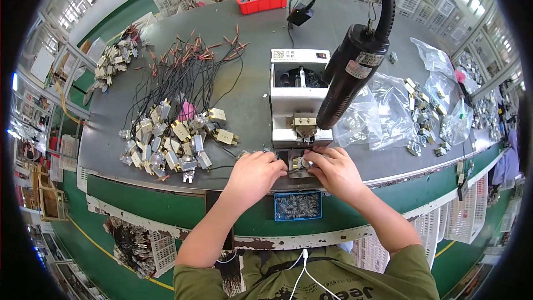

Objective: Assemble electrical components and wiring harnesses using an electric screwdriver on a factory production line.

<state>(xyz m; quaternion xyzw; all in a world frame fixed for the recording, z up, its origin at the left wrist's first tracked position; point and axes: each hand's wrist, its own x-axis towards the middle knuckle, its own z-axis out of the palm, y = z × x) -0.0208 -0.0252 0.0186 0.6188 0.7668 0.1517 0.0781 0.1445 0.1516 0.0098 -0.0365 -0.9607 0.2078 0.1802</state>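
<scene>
My two hands meet at the front edge of the grey table, over a small metal fixture (pixel 301 174). A small plug-like part (pixel 303 163) with brass-coloured pins lies on it. My right hand (pixel 337 173) has its thumb and forefinger closed on the part's right side. My left hand (pixel 257 176) is curled at the left of the fixture, its fingertips pinching a black cord that runs toward the part. Directly behind stands a white bench machine (pixel 297 98). A black electric screwdriver (pixel 355 66) hangs tilted above my right hand, its tip near the machine's front block.
Corded plug parts (pixel 172 139) are heaped at the left, with another bunch (pixel 116 58) beyond. Plastic bags (pixel 388 111) and loose metal pieces (pixel 425 116) lie at the right. A blue screw tray (pixel 298 206) sits at the front, a red bin (pixel 261 4) at the back.
</scene>
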